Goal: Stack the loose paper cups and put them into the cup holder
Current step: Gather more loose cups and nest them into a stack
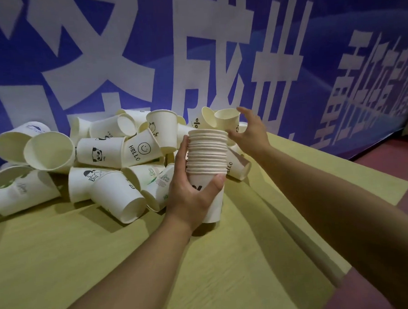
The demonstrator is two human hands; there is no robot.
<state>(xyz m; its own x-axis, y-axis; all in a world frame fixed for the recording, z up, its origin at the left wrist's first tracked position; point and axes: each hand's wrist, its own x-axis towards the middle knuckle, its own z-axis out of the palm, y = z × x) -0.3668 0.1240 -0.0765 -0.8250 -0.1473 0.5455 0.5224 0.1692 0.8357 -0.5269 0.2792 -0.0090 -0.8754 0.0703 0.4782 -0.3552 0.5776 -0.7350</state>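
Left hand [191, 197] is wrapped around the bottom of a stack of nested cups [207, 163], thumb across the front and fingers up the left side, holding it upright with its base down by the counter [109, 253] (can't quite tell if it's actually resting on it). Right hand [250, 130] is just past the top of the stack, fingers curled onto a single cup [227, 120] and gripping it by the rim and side, a bit tilted and right next to the stack's top rim.

Everything else is a big messy pile of loose cups [99, 155] along the back edge of the counter, running from the left side over to behind the stack. Most are tipped on their sides; one has a HELLO smiley [140, 150], another a panda [99, 154]. Behind the pile there's a blue banner [287, 55] with huge white characters. The counter has a yellowish top, and its right edge drops off to a reddish floor [402, 167].
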